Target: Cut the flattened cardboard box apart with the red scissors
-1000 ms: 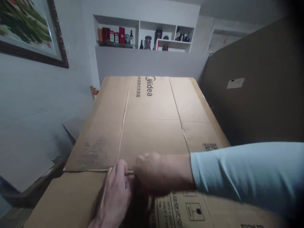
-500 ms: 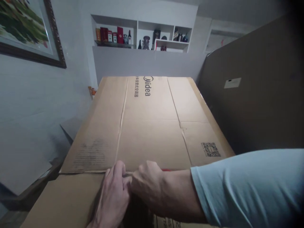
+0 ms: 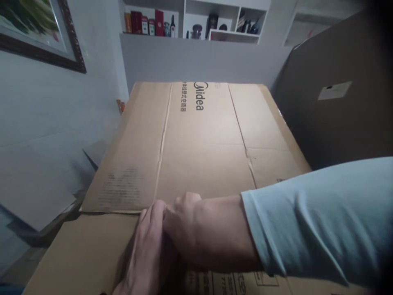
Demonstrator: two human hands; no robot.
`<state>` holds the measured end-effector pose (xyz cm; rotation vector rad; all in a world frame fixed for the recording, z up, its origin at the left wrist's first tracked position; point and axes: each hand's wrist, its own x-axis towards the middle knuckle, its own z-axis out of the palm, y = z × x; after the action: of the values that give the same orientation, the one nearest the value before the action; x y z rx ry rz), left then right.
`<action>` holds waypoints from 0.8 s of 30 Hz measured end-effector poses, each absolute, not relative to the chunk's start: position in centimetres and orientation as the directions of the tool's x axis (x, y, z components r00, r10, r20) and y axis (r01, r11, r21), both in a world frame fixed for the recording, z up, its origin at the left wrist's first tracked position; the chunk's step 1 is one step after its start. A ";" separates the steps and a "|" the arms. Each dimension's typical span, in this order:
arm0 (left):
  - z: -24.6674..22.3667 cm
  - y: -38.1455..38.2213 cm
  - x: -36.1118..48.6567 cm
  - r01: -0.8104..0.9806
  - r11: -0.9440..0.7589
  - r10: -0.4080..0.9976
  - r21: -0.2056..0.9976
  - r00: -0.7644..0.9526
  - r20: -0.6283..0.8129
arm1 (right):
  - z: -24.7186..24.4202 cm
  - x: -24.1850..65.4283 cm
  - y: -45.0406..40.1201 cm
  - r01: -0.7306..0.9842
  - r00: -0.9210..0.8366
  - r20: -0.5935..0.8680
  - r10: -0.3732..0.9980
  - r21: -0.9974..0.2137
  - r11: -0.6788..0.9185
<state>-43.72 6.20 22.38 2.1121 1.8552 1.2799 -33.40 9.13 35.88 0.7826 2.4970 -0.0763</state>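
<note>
A large flattened cardboard sheet (image 3: pixel 205 135) with Midea lettering stretches away in front of me. Its near edge meets another brown cardboard piece (image 3: pixel 86 246), with print at the lower right. My left hand (image 3: pixel 147 241) is closed at this seam, its fingers curled over the cardboard edge. Pressed against it, my right hand (image 3: pixel 184 217) is a fist. Whatever the right fingers hold is hidden behind the knuckles and the left hand. My right forearm, in a light blue sleeve, crosses the cardboard from the right.
A big dark panel (image 3: pixel 344 127) with a white label rises along the right side. On the left wall hangs a framed picture (image 3: pixel 73 41). A wall shelf (image 3: pixel 190 37) with bottles and boxes is at the back. White sheets (image 3: pixel 39 192) lean at the left.
The view has tilted down and shifted slightly left. Both hands remain together at the seam, the right fist now tighter against the left. A bit of red beside the right wrist is now hidden.
</note>
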 end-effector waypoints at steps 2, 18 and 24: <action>22.6 6.2 -43.6 0.784 -0.241 0.870 0.572 -0.087 0.486 | 35.5 -33.4 8.9 0.558 -0.697 -0.474 0.537 0.112 0.822; 19.8 7.4 -45.1 0.894 -0.375 0.706 0.245 0.104 0.701 | 32.4 -26.6 15.2 0.717 -0.694 -0.526 0.492 -0.436 0.545; 19.1 7.3 -45.5 0.888 -0.430 0.665 0.163 0.190 0.722 | 33.9 -27.8 13.2 0.787 -0.596 -0.533 0.601 -0.238 0.569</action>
<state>-45.46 7.26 19.07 2.6318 1.7829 1.3107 -27.79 13.19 33.93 1.1237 2.4109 -0.6473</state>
